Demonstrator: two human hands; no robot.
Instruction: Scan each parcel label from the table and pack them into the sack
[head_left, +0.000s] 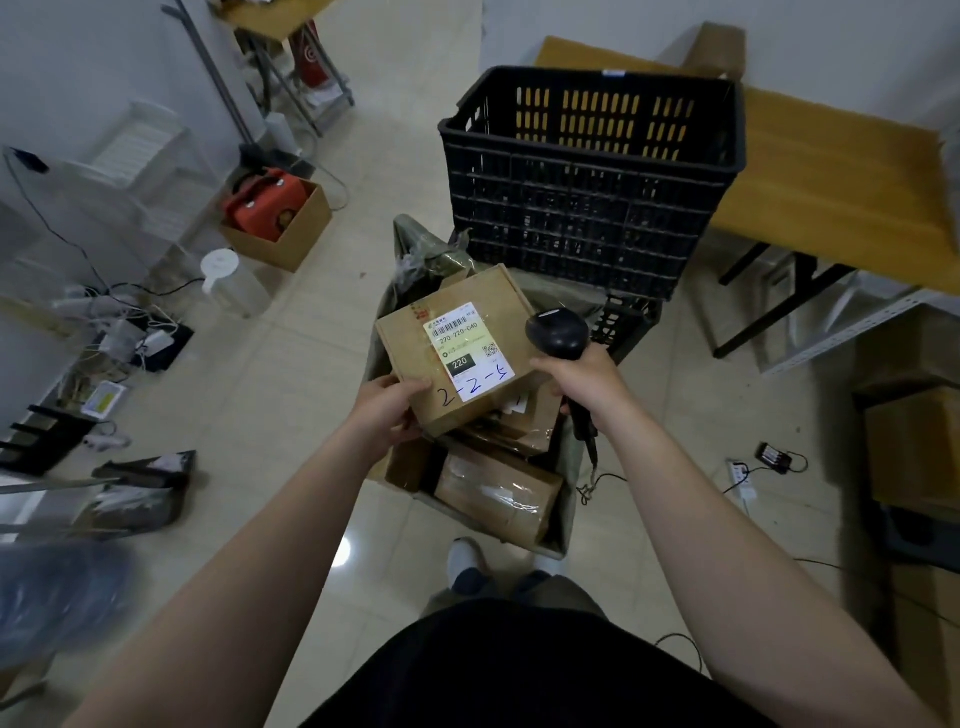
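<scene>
Holding parcel (457, 358) label-up above open sack (421, 249), left grip (387, 410) clamped on near corner only. Right grip (582, 384) wrapped round scanner (558, 332) handle, head just beside label (470, 351). Likely risks: misread from shallow scanner angle or glare off glossy label; one-corner hold slipping, dropping parcel onto packed boxes (498, 488) unscanned. Can't tell if scanned.

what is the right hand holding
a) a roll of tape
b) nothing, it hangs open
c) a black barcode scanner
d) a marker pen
c: the right hand grips the handle of a black barcode scanner, its head beside the label on the cardboard parcel that the left hand holds over the sack.
</scene>
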